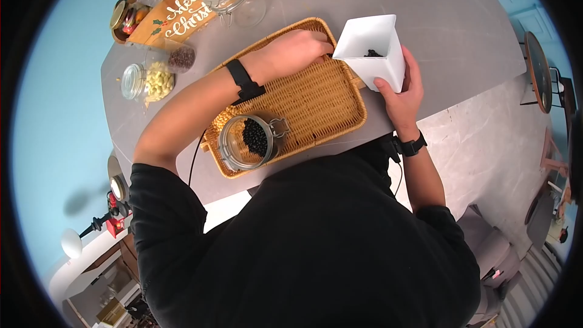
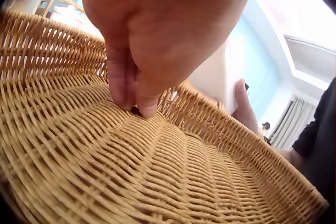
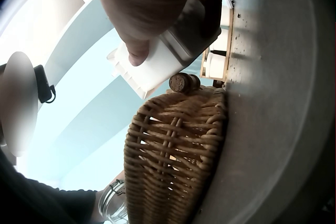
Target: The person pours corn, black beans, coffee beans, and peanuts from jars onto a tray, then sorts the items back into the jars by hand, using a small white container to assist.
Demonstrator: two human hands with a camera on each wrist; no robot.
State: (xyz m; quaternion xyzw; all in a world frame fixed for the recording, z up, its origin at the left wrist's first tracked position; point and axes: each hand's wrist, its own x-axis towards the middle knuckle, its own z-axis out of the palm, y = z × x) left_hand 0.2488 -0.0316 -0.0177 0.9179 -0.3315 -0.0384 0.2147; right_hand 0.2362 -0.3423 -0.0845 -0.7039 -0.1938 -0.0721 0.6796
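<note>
In the head view my left hand (image 1: pixel 297 53) reaches into the far right part of the wicker basket (image 1: pixel 310 106). Its thumb and fingertips pinch a small dark bit at the basket floor in the left wrist view, where the hand (image 2: pixel 163 29) hides most of it. My right hand (image 1: pixel 404 97) grips a white square container (image 1: pixel 385 73), tilted beside the basket's right end, with a few black beans (image 1: pixel 373 53) inside. A clip-top glass jar (image 1: pixel 228 146) holding black beans (image 1: pixel 255 138) lies in the basket's near left corner, beside yellow kernels (image 1: pixel 223 118).
Beyond the basket is an open glass jar (image 1: pixel 249 12). To the left are a jar of pale yellow pieces (image 1: pixel 156 82), dark red beans (image 1: pixel 181 59) and a wooden "Merry Christmas" box (image 1: pixel 182 9). A cork-like piece (image 3: pixel 181 82) shows at the basket's end.
</note>
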